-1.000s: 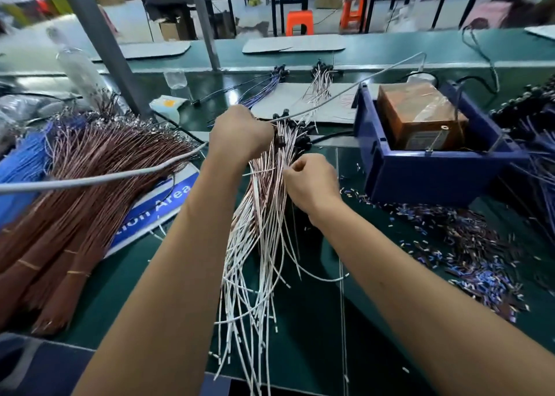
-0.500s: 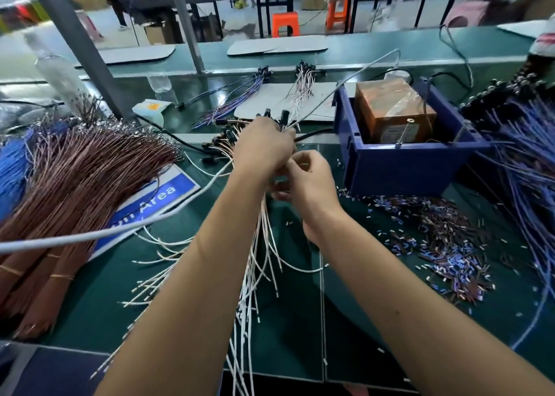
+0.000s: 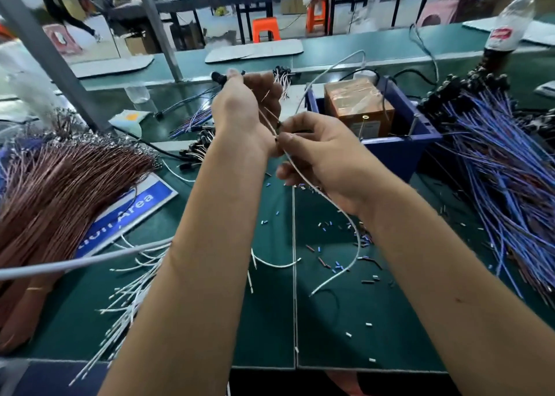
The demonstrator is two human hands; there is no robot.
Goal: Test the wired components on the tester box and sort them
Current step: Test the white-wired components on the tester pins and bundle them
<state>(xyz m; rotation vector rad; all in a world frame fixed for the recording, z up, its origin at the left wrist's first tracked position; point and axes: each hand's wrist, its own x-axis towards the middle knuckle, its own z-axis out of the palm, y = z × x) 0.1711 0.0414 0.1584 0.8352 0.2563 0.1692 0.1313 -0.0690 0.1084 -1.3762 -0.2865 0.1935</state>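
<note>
My left hand (image 3: 240, 110) is raised above the green mat and pinches a black-headed wired component (image 3: 218, 78) at its top. My right hand (image 3: 318, 158) pinches the same component's white wires (image 3: 345, 215) just below the left wrist; the wires hang down in a curve to the mat. The brown tester box (image 3: 357, 104) sits in a blue bin (image 3: 399, 152) to the right of my hands. A pile of white-wired components (image 3: 129, 299) lies under my left forearm.
A thick bundle of brown wires (image 3: 60, 191) lies at the left over a blue sign (image 3: 135, 209). Blue-wired components (image 3: 504, 179) are heaped at the right. Small cut sleeves (image 3: 333, 245) litter the mat. A drink bottle (image 3: 507, 26) stands at the far right.
Both hands rose from the white-wire pile with one component pulled free. The left hand went up and back; the right hand slid down along its wires. The camera view shifted left.
</note>
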